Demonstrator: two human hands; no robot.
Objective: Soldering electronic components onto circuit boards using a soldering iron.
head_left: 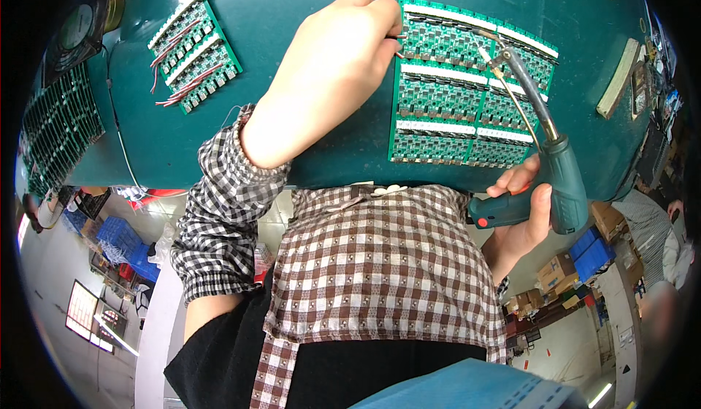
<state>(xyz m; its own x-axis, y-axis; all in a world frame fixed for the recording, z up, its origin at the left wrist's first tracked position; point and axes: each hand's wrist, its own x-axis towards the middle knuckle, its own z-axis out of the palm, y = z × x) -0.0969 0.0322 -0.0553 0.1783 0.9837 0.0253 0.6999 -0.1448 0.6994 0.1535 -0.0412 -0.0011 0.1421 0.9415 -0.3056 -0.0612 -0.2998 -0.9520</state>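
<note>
1. Board (445,106), green and crowded with parts, lies flat on the table (255,37) between one and two o'clock; probably set there so both hands can reach it.

2. Left hand (321,73) sits near twelve o'clock, back upward, at the board's upper edge on its nine o'clock side. Its thumb and forefinger pinch thin wires (401,37); the other fingers look curled under, hard to make out. Such a grip seems chosen to steady fine ends.

3. Right hand (517,238), between three and four o'clock, wraps the iron (568,183) with curled fingers, thumb on the near side. Gripping the handle keeps the skin well apart from the metal shaft (537,91), presumably against heat.

4. Its shaft and slim feed tube (520,110) slant toward eleven o'clock, converging over the board; whether the tip touches, I cannot tell. Converging like this probably brings solder and heat together.

5. Between ten and eleven lies a wired board (193,51), red and dark leads along it, well apart, perhaps to leave elbow room.

6. Just past nine, a stack (64,128) of boards stands near a fan (77,29), seemingly out of the way.
</note>
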